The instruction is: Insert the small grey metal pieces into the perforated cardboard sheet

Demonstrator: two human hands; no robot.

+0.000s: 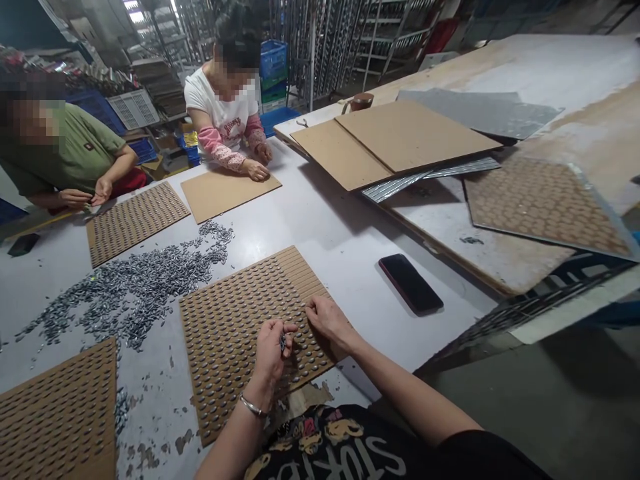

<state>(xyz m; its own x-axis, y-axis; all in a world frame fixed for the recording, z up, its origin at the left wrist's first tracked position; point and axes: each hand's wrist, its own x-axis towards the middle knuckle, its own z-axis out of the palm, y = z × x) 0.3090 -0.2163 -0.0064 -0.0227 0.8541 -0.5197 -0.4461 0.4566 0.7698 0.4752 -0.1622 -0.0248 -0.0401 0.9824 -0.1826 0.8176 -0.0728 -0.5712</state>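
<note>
Brown cardboard sheet in a grey-dotted row pattern, silvery-grey pieces, red-edged black phone.

The studded board at lower left is cut off; mid-frame, the left hand half hides, apparently, grey pieces.

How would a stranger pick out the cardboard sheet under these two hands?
On the white table, find the wide heap of small grey pieces. Right of it in the picture, beneath the left hand and right hand, lies the cardboard sheet. Among the studded sheets, only this one shows a wide bare strip, at its far right corner.
</note>
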